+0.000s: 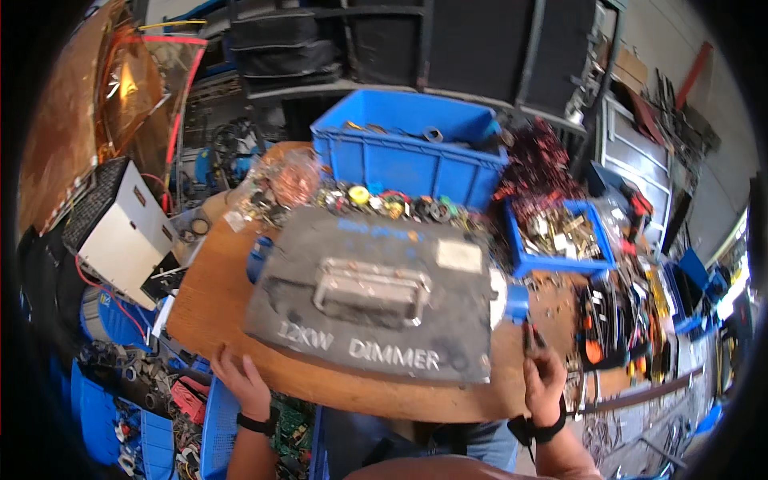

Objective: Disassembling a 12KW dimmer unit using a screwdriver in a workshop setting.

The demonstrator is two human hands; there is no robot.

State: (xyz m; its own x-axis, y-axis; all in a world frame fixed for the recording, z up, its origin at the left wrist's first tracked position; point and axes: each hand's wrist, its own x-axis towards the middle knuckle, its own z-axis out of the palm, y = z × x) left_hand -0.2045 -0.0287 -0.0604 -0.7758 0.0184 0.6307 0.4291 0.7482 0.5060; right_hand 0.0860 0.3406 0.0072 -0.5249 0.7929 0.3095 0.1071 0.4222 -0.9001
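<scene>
A dark grey metal equipment case (pixel 376 300) lies flat on the wooden table in front of me. It has a metal carrying handle (pixel 372 290) on top, white painted lettering along its near edge and a pale label. My left hand (pixel 242 388) is at the table's near left edge, empty, with its fingers apart. Near the case's right end, my right hand (pixel 546 386) is closed around a small hand tool (pixel 531 339) with dark and red parts. Its exact kind is too blurred to tell. A blue round connector (pixel 516 303) sticks out from the case's right side.
Behind the case stands a large blue crate (pixel 408 164), with small mixed parts in front of it. A smaller blue tray (pixel 522 254) of metal pieces sits at right, near many hand tools (pixel 614 316). Scrap bins (pixel 212 432) stand below the wooden table (pixel 204 300) at left.
</scene>
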